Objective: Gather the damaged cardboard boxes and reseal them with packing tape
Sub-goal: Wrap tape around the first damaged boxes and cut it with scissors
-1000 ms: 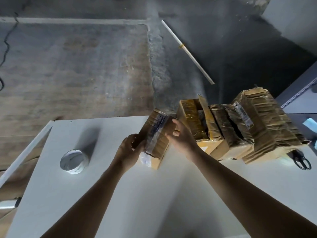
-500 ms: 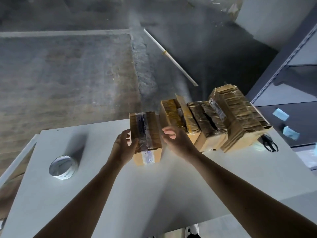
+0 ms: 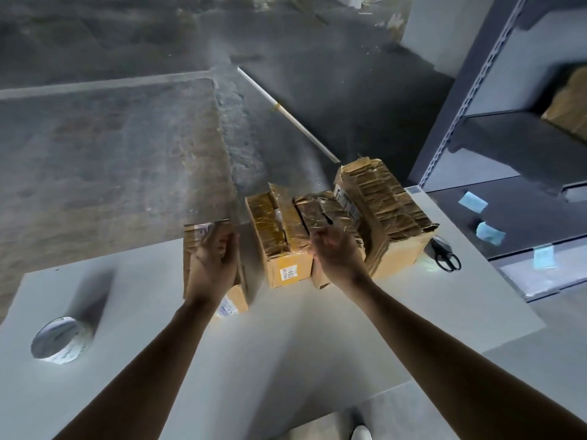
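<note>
Several taped, battered cardboard boxes stand in a row along the far edge of the white table [image 3: 286,350]. My left hand [image 3: 212,265] rests flat on top of the small box [image 3: 190,249] at the left end, fingers stretched over its taped seam. To its right stands an open-flapped box [image 3: 276,236], then a dark-taped torn box [image 3: 320,208], then a large crumpled box [image 3: 381,214]. My right hand [image 3: 333,249] hovers at the near side of the dark-taped box with loosely curled fingers, holding nothing. A roll of packing tape [image 3: 60,339] lies on the table's left side.
Black scissors [image 3: 446,257] lie right of the large box. A grey metal shelf unit [image 3: 460,106] stands at the right, with blue notes on its lower shelves. A white rod [image 3: 286,112] lies on the concrete floor beyond the table.
The small box was tilted between both hands, then set upright on the table. My left hand moved onto its top and my right hand let go, shifting right toward the dark-taped box.
</note>
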A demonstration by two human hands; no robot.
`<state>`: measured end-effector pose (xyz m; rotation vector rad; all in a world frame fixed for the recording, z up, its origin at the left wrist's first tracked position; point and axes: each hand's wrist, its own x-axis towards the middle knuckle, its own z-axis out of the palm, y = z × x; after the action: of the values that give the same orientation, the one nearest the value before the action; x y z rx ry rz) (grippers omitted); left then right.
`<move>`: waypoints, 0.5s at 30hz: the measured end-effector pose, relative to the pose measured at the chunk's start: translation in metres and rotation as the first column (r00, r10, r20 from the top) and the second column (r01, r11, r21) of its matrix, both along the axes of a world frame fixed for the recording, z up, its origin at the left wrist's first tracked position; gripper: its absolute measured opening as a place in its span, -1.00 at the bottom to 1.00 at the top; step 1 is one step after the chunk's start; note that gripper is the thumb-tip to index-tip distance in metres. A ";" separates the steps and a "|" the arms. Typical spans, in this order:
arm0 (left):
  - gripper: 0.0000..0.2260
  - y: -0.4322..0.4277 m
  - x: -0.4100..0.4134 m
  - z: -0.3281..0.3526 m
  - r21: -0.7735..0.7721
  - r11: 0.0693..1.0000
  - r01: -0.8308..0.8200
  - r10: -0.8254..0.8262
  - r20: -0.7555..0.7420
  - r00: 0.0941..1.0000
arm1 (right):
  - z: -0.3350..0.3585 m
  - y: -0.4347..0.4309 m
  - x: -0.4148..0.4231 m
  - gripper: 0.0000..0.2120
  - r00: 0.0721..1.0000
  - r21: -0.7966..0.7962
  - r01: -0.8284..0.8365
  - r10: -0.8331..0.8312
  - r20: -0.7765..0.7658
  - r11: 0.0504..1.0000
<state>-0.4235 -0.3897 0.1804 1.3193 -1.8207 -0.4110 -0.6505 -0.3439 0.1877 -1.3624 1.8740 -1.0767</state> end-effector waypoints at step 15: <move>-0.75 0.023 -0.185 -0.016 0.172 0.964 0.204 -0.237 0.199 0.951 | -0.006 0.024 -0.188 -0.65 0.902 -0.069 0.056 -0.080 -0.425 0.996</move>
<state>-0.6081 -0.3666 0.1646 1.3060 -2.1692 -0.5501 -0.8388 -0.3201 0.1812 -1.6839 2.2302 -0.9192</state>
